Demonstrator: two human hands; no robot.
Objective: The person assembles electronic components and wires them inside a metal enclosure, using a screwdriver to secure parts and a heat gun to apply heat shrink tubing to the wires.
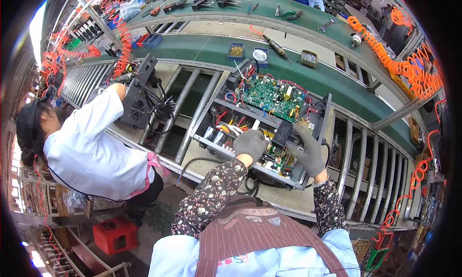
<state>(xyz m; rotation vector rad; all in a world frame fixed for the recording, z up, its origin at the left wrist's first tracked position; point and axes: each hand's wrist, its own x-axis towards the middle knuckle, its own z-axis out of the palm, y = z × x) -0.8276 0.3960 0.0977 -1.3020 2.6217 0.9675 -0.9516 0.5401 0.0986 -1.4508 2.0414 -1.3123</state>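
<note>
In front of me an open metal chassis (223,152) lies on the roller line, packed with wires and boards. A green circuit board (274,98) sits in its far part. My left hand (250,145), in a grey glove, is curled over the near compartment beside white wires (230,129); its fingertips and whatever they hold are hidden. My right hand (308,153), also gloved, is at the right side with thumb and fingers apart. Its fingertips are close to a black rectangular block (282,134) standing among the parts; whether they touch it I cannot tell.
Metal rollers (373,169) run on both sides. Beyond the chassis are small bins (236,51), a carton of parts (309,58) and a power screwdriver (276,47). A co-worker (91,142) works at left on another unit (138,101). A red stool (115,234) stands behind; orange coiled hoses (385,51) hang right.
</note>
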